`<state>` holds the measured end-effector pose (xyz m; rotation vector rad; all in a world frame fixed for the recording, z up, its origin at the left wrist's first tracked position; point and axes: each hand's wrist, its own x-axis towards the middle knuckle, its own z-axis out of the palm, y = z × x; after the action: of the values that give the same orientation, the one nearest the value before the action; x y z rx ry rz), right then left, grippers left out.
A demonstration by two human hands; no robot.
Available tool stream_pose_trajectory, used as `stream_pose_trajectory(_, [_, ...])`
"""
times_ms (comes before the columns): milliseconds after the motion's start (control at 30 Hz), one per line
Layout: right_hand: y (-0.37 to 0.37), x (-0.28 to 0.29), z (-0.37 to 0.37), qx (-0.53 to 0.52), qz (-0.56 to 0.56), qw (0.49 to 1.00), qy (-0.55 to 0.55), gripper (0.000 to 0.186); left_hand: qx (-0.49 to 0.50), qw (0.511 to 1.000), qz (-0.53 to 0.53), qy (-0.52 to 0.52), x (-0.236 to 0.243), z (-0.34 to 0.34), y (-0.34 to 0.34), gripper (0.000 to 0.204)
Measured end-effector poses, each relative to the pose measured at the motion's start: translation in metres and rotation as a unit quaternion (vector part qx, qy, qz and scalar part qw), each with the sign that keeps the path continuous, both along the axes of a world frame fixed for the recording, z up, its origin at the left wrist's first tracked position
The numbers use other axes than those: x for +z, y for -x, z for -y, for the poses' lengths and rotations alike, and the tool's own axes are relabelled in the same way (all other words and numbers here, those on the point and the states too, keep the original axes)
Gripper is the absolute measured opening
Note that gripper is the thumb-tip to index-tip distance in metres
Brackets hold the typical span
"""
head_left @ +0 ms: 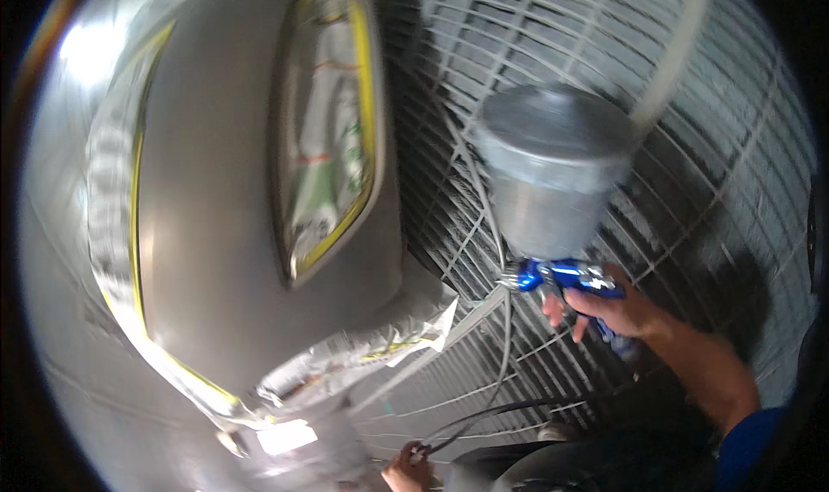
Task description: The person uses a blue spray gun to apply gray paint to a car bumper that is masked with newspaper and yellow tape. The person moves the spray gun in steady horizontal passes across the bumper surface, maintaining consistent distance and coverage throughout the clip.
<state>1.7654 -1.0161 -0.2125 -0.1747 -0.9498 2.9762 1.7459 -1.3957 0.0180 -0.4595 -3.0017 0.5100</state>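
Observation:
My right hand (635, 309) is wrapped around the handle of a blue spray gun (566, 274), with some fingers in front of the grip near the trigger. A lidded metallic paint cup (553, 203) sits upright on top of the gun. The gun's nozzle end points left, towards a large, curved, satin-grey panel (216, 207), and is apart from it. At the bottom edge my left hand (408, 472) is closed around a dark air hose (496, 412), which runs right towards my body.
Yellow tape (136, 207) and masking paper (108, 194) border the panel's left side; crumpled masking (345, 358) hangs below. A recessed opening holds more covering (324, 155). Slatted metal grating (466, 336) forms the floor. A bright lamp (287, 437) shows low left.

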Motion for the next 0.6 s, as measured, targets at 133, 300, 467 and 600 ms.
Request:
stream_pose_trajectory(133, [-0.033, 0.035, 0.02, -0.037, 0.066, 0.997, 0.0, 0.034, 0.06, 0.997, -0.001, -0.058, 0.005, 0.038, 0.004, 0.033])
stream_pose_trajectory(300, [-0.036, 0.092, 0.042, -0.119, 0.109, 0.98, -0.116, 0.035, 0.022, 0.972, -0.006, -0.233, -0.002, 0.076, 0.013, 0.037])
stream_pose_trajectory(467, [0.002, 0.122, 0.088, -0.321, 0.183, 0.893, -0.256, 0.027, 0.118, 0.936, -0.029, -0.33, -0.017, 0.121, 0.014, 0.025])
stream_pose_trajectory(600, [0.0, 0.147, 0.135, -0.155, 0.109, 0.949, -0.25, 0.03, 0.068, 0.94, -0.071, -0.327, -0.025, 0.157, 0.027, 0.022])
